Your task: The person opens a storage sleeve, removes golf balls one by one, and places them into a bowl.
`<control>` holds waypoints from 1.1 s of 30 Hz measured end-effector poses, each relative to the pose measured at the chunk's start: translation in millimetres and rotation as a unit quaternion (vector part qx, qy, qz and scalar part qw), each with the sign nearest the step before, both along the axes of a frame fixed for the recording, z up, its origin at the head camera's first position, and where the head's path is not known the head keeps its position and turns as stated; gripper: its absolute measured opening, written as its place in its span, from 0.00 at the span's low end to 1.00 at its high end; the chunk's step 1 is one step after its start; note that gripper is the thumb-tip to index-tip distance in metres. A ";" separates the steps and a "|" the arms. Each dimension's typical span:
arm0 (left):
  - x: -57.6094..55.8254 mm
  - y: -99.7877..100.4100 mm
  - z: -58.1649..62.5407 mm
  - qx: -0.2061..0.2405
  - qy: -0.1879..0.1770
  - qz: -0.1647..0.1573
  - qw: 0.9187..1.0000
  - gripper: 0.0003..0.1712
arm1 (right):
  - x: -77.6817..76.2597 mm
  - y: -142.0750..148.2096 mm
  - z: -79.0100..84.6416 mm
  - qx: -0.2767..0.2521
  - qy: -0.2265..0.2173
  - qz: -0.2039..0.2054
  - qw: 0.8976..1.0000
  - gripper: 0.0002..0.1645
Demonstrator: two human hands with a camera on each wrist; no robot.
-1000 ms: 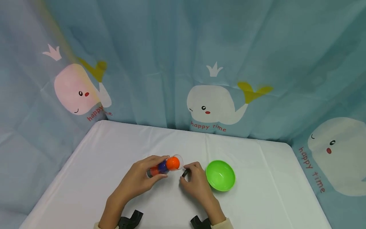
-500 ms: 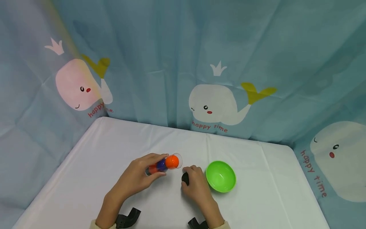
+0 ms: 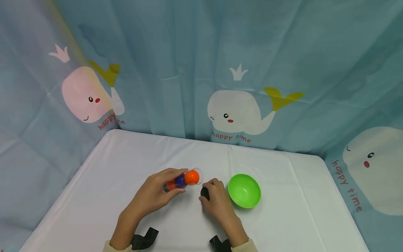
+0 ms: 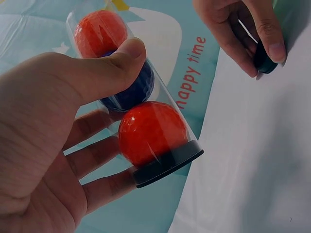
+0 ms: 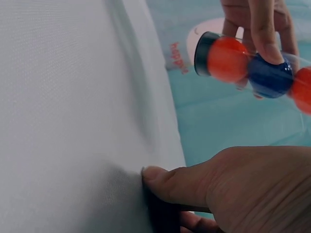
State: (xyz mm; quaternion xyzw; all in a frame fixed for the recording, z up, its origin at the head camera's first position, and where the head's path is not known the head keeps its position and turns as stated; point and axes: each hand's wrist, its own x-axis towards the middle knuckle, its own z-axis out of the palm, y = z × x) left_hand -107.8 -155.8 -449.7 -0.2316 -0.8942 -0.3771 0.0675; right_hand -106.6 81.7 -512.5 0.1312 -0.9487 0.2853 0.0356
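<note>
My left hand [image 3: 152, 194] grips a clear plastic tube [image 4: 160, 92] between thumb and fingers, tilted above the white table. Three dimpled golf balls sit in a row inside it: an orange ball [image 4: 153, 131], a blue ball [image 5: 270, 76] and another orange ball [image 4: 99, 33]. A black end cap [image 4: 169, 164] closes the tube's lower left end. The other end, towards my right hand, shows no cap. Just right of that end, my right hand [image 3: 218, 204] pinches a loose black cap [image 3: 205, 193], apart from the tube.
A bright green bowl [image 3: 244, 190] stands on the white-covered table [image 3: 283, 217], close to the right of my right hand. Behind the table hangs a blue-green curtain [image 3: 170, 108] printed with whales. Black wrist mounts [image 3: 145, 239] show near the front edge.
The black cap has turned in my right fingers from nearly edge-on to showing its round face. My left hand with the tube has stayed almost in place.
</note>
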 end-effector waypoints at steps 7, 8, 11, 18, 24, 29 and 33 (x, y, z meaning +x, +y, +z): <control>1.9 -4.2 1.2 -0.009 0.008 0.011 1.000 0.36 | 0.8 -1.6 -3.5 0.004 0.008 -0.005 1.000 0.20; 2.3 -5.2 1.4 -0.009 0.009 0.013 1.000 0.36 | 1.1 -2.1 -3.4 0.004 0.008 -0.005 1.000 0.20; 2.8 -7.8 2.7 -0.013 0.012 0.019 1.000 0.37 | 2.3 -3.2 -2.3 0.007 0.002 -0.003 1.000 0.23; 0.8 -8.1 6.6 -0.013 0.013 0.015 1.000 0.38 | 2.2 1.6 13.1 0.015 0.000 0.020 1.000 0.33; 2.6 -9.1 7.8 -0.020 0.016 0.023 0.999 0.37 | 3.4 13.0 38.1 -0.062 -0.016 0.033 0.997 0.28; 1.4 -6.6 6.3 -0.033 0.025 0.025 0.999 0.36 | 3.8 25.1 56.3 -0.170 -0.008 0.034 0.985 0.21; -0.2 -5.0 4.4 -0.043 0.042 0.025 0.998 0.35 | 4.7 30.9 65.2 -0.241 -0.007 0.061 0.969 0.21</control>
